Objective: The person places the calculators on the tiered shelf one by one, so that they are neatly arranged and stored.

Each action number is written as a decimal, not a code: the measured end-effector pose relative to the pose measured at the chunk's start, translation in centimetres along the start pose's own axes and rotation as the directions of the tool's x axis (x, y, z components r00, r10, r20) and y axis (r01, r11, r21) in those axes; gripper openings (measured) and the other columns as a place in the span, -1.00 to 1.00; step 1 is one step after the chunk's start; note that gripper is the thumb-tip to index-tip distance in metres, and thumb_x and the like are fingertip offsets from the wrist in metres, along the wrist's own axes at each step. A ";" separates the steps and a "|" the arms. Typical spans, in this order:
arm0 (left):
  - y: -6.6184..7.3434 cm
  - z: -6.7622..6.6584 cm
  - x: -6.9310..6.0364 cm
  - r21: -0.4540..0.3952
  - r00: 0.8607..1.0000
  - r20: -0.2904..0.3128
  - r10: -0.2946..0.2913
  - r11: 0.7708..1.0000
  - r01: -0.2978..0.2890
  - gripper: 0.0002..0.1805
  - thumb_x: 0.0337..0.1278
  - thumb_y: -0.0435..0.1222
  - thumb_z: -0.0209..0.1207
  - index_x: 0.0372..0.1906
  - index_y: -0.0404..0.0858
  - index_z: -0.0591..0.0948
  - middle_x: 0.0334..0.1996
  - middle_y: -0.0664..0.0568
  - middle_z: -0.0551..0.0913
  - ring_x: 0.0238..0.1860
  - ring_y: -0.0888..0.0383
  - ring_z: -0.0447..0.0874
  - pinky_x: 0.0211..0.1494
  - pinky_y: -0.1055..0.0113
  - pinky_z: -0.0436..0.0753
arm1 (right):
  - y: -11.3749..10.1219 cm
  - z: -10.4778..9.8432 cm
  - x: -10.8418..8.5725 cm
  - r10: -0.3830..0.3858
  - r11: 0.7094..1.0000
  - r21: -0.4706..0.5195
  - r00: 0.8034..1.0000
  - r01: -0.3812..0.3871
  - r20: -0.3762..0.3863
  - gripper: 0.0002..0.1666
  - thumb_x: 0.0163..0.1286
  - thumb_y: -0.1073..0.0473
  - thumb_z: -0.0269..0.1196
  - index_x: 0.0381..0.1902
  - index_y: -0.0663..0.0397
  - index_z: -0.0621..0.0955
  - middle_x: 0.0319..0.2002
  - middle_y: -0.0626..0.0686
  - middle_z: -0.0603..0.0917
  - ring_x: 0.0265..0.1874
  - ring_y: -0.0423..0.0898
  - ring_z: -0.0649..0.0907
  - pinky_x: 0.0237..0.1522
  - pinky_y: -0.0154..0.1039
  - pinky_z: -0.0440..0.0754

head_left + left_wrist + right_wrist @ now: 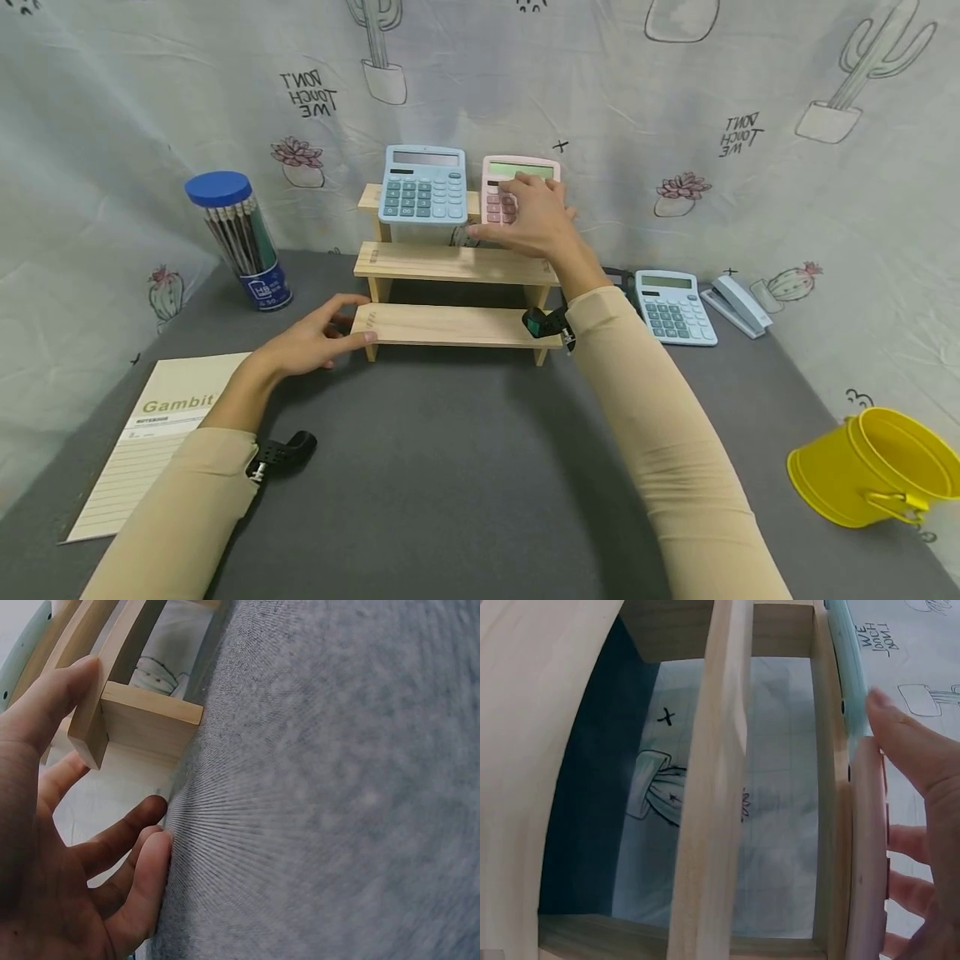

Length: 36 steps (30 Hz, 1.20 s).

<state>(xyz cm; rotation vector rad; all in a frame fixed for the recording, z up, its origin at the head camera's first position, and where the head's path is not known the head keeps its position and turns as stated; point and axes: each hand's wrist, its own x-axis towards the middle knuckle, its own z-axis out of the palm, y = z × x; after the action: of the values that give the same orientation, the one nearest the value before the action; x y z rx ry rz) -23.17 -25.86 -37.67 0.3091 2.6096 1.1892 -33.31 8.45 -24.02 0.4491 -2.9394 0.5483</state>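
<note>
A three-step wooden stand point(457, 262) stands at the back of the table. My left hand point(311, 337) holds the left end of its lowest plank, thumb at the front edge and index finger at the back corner; the other fingers are clear of the wood in the left wrist view. On the top step, a pink calculator point(497, 204) leans upright beside a blue calculator point(423, 187). My right hand point(536, 218) lies over the pink calculator's face, hiding many keys. Its thumb point(900, 735) stretches past the calculator's left edge towards the blue one.
Behind the left hand stands a blue-lidded pencil tub point(258, 258); a notebook point(142, 450) lies partly beneath the left forearm. To the right are another blue calculator point(675, 308), a stapler point(737, 307) and a yellow bucket point(847, 475). A printed cloth point(585, 83) hangs behind.
</note>
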 end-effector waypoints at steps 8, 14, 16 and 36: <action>-0.3 -0.5 -0.5 0.024 1.000 -0.012 -0.013 1.000 0.014 -0.16 0.39 0.19 0.18 0.58 0.07 0.10 0.35 -0.40 0.35 0.07 -0.21 0.57 -0.26 0.17 0.64 | 0.3 0.2 0.5 -0.133 0.988 0.083 0.991 0.133 -0.006 0.38 0.00 -0.34 0.59 0.65 -0.15 0.15 0.60 0.14 0.16 0.56 0.20 0.20 0.52 0.19 0.15; -0.4 -0.3 -0.5 0.018 1.000 -0.004 -0.006 1.000 0.006 -0.16 0.39 0.20 0.17 0.59 0.07 0.09 0.35 -0.40 0.36 0.08 -0.21 0.57 -0.26 0.17 0.64 | 0.3 0.7 0.9 -0.120 0.985 0.119 0.991 0.126 -0.057 0.18 0.00 -0.24 0.63 0.49 0.08 0.41 0.49 0.18 0.34 0.45 0.14 0.35 0.50 0.01 0.25; -0.4 -0.2 -0.5 0.011 1.000 -0.005 -0.004 1.000 0.004 -0.16 0.38 0.20 0.18 0.59 0.08 0.10 0.35 -0.40 0.36 0.06 -0.20 0.58 -0.27 0.16 0.64 | 0.6 0.8 1.0 -0.120 0.986 0.107 0.991 0.125 -0.054 0.10 0.07 -0.20 0.61 0.47 0.08 0.43 0.49 0.18 0.35 0.48 0.15 0.31 0.53 0.00 0.19; 0.1 0.0 -0.2 -0.006 1.000 0.004 -0.016 1.000 0.016 -0.14 0.37 0.21 0.19 0.59 0.08 0.10 0.36 -0.40 0.33 0.05 -0.19 0.57 -0.26 0.16 0.64 | 3.0 0.8 0.9 -0.186 0.967 0.176 0.983 0.184 -0.008 -0.13 0.38 -0.20 0.39 0.54 -0.12 0.37 0.58 0.00 0.22 0.57 0.11 0.06 0.55 0.14 0.03</action>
<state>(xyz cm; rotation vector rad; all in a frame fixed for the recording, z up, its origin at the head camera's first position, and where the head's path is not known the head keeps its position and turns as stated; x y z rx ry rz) -23.02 -25.84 -37.54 0.2886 2.5997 1.1890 -35.18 10.61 -25.59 0.7375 -2.8267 0.7847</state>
